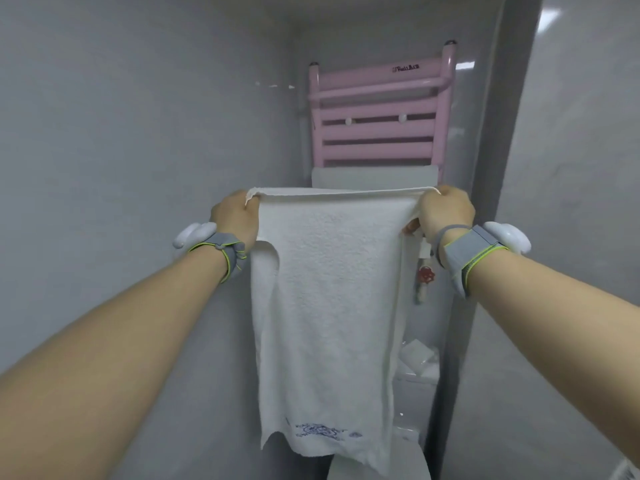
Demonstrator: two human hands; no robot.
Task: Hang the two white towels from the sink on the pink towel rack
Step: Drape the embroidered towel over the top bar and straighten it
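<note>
Both bare forearms reached forward from the bottom corners of the head view, each wrist wrapped in a grey band with a yellow-green edge and a white rounded device.

On the left, a plain grey wall (138, 133) ran back into a narrow alcove. The left hand (235, 216) was curled closed, its fingers pinching the upper left corner of a white towel (325, 306).

The towel was held up in mid-air, between the camera and the rack, spread flat and facing the viewer. Its top edge ran level from one hand to the other, pulled taut. Its long axis ran straight down, so the cloth hung as a tall panel. A small flap was folded over near the upper left side. A blue embroidered mark (320, 430) sat near the ragged, uneven bottom edge.

Behind and above the towel's top edge stood the pink towel rack (377, 116), fixed upright on the back wall, its horizontal bars stacked one above another. A second white towel (374, 176) was draped over a lower bar, with only its top strip showing above the held towel.

The right hand (445, 211) was likewise curled closed, gripping the upper right corner of the held towel. Just below that hand a small red valve handle (425, 274) showed beside the towel's right edge. Lower down, partly hidden behind the cloth, white objects could not be identified.
</note>
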